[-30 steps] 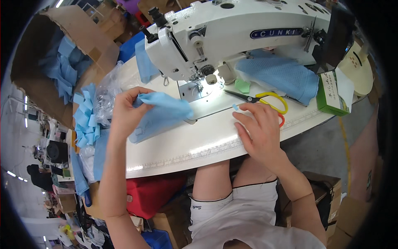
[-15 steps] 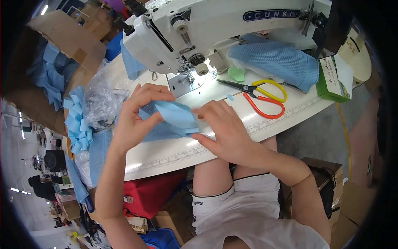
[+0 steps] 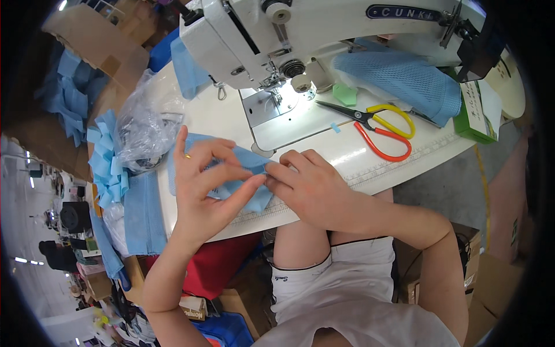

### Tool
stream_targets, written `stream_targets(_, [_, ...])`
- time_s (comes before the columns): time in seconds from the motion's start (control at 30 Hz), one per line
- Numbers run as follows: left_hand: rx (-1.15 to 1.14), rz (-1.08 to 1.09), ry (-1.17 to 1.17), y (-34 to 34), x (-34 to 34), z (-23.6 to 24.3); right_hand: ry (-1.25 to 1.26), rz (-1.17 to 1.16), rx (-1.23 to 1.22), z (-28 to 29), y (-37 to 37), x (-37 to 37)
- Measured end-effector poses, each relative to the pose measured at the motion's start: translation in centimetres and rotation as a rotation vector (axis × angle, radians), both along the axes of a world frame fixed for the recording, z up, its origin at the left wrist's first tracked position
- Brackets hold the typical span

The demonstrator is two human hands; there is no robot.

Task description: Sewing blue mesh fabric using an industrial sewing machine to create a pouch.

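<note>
White sewing surface with what is laid on it

The middle of the frame is filled by the pale surface, along whose near edge a printed ruler strip is seen. At upper centre a white sewing machine is carried, with a lit metal plate under its needle. Just right of the plate, scissors with one yellow and one red handle are laid flat. At upper right a folded blue mesh cloth is rested, with a green box beside it. At left a crumpled clear plastic bag is set, and blue fabric pieces are piled by it. A blue fabric piece is spread at the near edge, centre.
</note>
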State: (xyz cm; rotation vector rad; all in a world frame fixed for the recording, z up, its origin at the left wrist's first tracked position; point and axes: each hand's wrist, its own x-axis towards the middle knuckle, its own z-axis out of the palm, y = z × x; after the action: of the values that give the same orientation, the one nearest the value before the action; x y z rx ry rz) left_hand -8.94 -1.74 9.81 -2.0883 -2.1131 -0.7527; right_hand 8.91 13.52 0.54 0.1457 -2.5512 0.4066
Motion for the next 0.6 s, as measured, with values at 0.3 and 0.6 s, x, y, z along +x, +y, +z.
stream_targets(0.3, [-0.015,0.367,-0.332,0.8,-0.5,-0.3,0.086,0.018,-0.054,-0.1,1.2,-0.5])
stream_targets(0.6, [-0.167,0.227,-0.288,4.9,-0.9,1.1,-0.125,-0.113,-0.675,1.6,2.9,-1.8])
